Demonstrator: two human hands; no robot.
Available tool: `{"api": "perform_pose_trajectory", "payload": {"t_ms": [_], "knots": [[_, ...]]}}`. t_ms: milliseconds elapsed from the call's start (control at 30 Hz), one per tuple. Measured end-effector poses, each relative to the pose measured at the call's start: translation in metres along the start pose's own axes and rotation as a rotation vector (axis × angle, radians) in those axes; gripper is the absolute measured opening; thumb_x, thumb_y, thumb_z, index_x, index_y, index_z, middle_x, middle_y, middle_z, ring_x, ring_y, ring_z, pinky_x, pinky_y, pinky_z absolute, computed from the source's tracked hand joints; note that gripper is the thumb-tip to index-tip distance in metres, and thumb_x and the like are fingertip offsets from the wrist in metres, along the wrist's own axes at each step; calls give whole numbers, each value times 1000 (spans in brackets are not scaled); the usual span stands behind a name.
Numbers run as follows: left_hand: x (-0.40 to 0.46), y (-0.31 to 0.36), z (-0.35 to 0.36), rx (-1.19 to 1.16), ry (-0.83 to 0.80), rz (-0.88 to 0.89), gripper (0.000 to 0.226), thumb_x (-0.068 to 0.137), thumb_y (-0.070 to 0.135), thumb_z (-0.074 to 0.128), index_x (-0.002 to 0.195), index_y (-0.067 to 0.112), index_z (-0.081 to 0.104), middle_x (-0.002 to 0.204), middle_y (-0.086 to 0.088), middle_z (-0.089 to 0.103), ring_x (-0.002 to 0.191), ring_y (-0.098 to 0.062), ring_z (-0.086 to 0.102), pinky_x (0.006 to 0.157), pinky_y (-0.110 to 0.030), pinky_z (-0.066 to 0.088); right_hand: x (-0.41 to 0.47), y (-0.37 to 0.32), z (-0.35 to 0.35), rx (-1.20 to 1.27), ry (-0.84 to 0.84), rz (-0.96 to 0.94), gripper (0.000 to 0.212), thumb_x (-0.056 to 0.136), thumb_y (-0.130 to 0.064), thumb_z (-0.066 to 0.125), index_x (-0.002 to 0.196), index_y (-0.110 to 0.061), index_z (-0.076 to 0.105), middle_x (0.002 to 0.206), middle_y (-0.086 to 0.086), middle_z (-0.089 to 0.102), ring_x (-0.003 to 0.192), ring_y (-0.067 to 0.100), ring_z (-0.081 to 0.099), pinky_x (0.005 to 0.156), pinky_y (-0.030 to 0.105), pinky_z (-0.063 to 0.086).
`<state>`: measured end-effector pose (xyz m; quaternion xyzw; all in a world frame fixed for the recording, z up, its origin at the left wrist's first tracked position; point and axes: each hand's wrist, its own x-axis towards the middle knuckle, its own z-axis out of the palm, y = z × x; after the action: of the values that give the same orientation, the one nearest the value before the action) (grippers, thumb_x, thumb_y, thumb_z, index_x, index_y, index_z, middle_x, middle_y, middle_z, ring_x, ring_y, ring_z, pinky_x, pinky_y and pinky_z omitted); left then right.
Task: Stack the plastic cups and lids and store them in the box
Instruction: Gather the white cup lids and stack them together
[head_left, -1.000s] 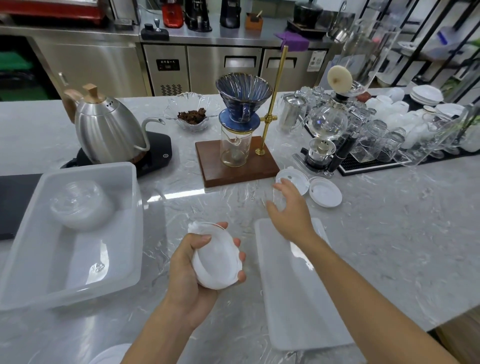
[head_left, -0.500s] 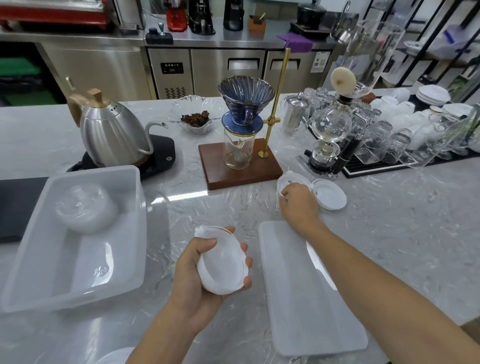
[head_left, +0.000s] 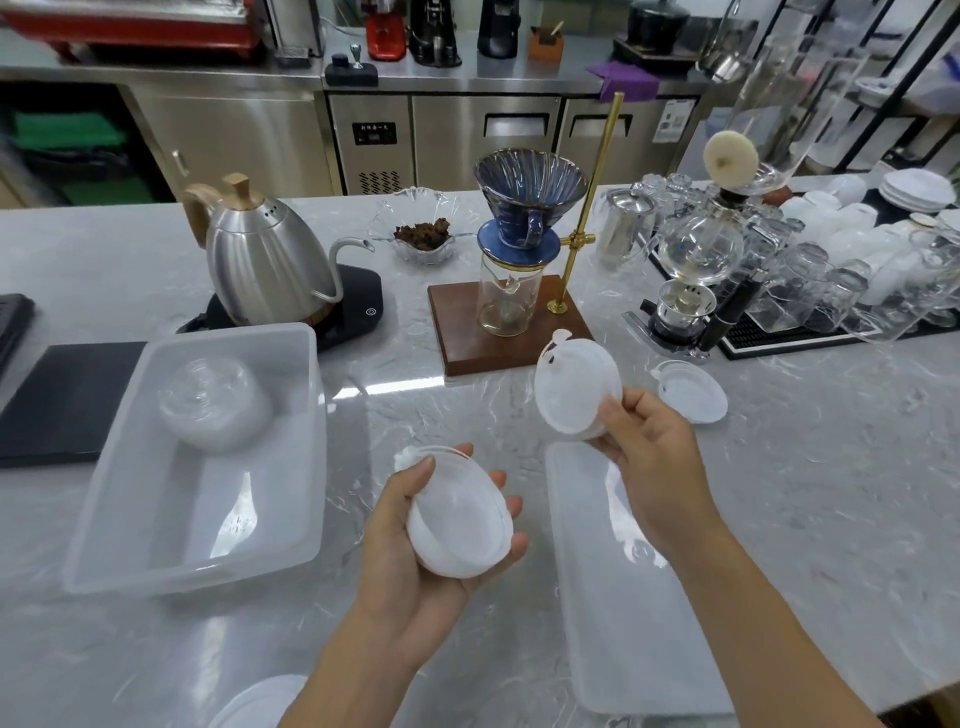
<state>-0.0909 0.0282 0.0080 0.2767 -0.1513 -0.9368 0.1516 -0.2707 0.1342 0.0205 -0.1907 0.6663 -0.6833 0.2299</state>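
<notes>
Marble counter (head_left: 779, 493), so plenty of open room is left between everything. The box (head_left: 104, 519) is parked well left with nested cups (head_left: 215, 402) already lying inside, and its cover (head_left: 634, 597) lies flat under the right forearm, near the front edge. A small stack of lids (head_left: 460, 525) is cupped in the left hand (head_left: 415, 561). One more lid (head_left: 574, 384) has just been lifted off the counter, pinched in the right hand (head_left: 649, 457), so stacking is probably next. One last lid (head_left: 691, 392) is left lying just beside.
</notes>
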Motion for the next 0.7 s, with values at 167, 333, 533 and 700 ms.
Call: {"api": "perform_pose_trajectory", "payload": {"t_ms": [167,333,533,700], "knots": [[-6,0,-3,-19,20,32,62,67,43,78,120,13,70,114,-24,71,100,-45,69,75,-55,58,-42,-8,7,163,-143,28,47,67,-59,78,94,-21,71,102,10,76,100,23,72,88,29,58],[-11,-1,-2,-37,5,65,78,57,47,86,125,15,66,123,-21,70,110,-43,69,81,-58,56,-73,-19,22,-4,-191,-88,20,92,-19,54,107,-11,63,95,4,79,92,17,75,83,20,56],[-14,-1,-1,-2,-54,82,89,52,50,94,126,13,63,137,-24,62,120,-43,64,85,-56,56,-88,-23,33,-97,-282,-184,25,92,-12,54,112,-22,67,95,-3,79,92,10,74,80,14,53],[-14,0,-2,104,-48,116,90,47,62,90,122,15,72,122,-18,70,114,-34,68,89,-55,58,-91,-15,38,-387,-362,-320,35,93,-16,58,117,-39,69,112,-24,72,106,-3,67,89,7,47]]}}
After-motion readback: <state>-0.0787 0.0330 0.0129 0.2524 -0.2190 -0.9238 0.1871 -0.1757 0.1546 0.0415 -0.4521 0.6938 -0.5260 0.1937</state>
